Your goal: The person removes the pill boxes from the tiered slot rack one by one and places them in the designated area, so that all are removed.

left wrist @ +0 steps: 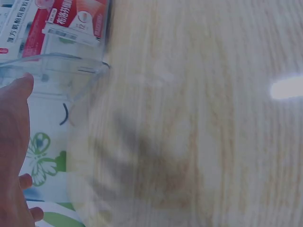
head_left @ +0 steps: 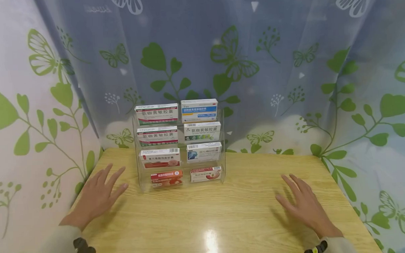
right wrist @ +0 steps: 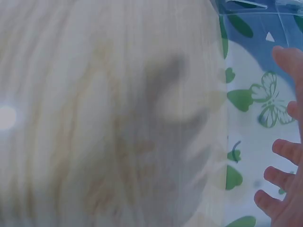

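Note:
A clear tiered rack (head_left: 184, 171) stands on the wooden table, holding several medicine boxes in two columns. At its bottom tier sit a red-orange box (head_left: 166, 179) and a white box with red swirls (head_left: 206, 174). Higher up on the right is a blue and white box (head_left: 199, 111); a white box with red and green (head_left: 156, 114) is beside it. My left hand (head_left: 99, 191), fingers spread, hovers over the table just left of the rack, holding nothing. Well to the right of the rack, my right hand (head_left: 302, 203) is likewise spread above the table and holds nothing.
The wooden table (head_left: 245, 214) has a bright light reflection near its front. Behind it and along both sides hang curtains (head_left: 274, 75) printed with green leaves and butterflies. Each wrist wears a dark strapped device; the left wrist device (head_left: 83, 250) shows at the sleeve.

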`<state>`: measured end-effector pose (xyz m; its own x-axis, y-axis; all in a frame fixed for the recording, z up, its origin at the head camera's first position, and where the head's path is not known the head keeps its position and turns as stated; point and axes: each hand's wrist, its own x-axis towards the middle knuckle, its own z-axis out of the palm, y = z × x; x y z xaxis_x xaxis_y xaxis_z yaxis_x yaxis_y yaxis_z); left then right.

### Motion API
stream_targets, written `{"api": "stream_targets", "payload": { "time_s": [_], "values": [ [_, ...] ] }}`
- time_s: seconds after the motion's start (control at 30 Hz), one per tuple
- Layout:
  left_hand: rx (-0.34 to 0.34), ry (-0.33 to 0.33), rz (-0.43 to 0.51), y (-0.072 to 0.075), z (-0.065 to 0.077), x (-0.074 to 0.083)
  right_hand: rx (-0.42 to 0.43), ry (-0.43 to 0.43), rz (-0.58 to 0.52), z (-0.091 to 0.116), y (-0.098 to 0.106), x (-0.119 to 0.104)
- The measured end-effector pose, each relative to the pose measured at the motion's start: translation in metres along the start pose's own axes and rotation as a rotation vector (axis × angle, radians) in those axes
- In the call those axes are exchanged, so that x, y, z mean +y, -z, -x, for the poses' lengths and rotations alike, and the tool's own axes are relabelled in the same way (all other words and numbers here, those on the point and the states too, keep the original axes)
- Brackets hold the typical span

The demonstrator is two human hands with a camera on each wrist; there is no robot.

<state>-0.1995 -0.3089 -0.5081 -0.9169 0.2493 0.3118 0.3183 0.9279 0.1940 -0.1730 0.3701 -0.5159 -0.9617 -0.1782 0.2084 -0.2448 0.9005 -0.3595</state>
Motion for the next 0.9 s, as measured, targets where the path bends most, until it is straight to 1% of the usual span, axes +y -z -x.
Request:
{"api": "stream_targets", "payload": {
  "time_s": [0.07,0.1,0.23,0.33,0.5,0.7,0.9],
  "values": [
    [0.032,-0.028,0.014,0.000,-0.004,0.002,-0.008,-0.010,-0.028,-0.005,0.000,-0.004],
    [0.035,-0.030,0.028,0.001,-0.006,0.003,-0.010,-0.009,-0.035,-0.007,-0.001,-0.006],
    [0.018,0.005,0.125,0.002,-0.013,0.008,-0.008,0.003,-0.053,-0.018,-0.002,-0.017],
    [0.028,0.021,0.194,0.004,-0.018,0.011,0.001,0.022,-0.104,-0.026,-0.003,-0.028],
    [0.060,-0.002,0.282,0.009,-0.029,0.018,0.002,0.028,-0.199,-0.039,-0.004,-0.045],
    [0.086,-0.028,0.342,0.011,-0.039,0.027,-0.011,0.043,-0.270,-0.059,-0.010,-0.065],
    [0.110,-0.041,0.379,0.010,-0.044,0.034,0.016,0.066,-0.348,-0.075,-0.013,-0.094]
  ]
}}
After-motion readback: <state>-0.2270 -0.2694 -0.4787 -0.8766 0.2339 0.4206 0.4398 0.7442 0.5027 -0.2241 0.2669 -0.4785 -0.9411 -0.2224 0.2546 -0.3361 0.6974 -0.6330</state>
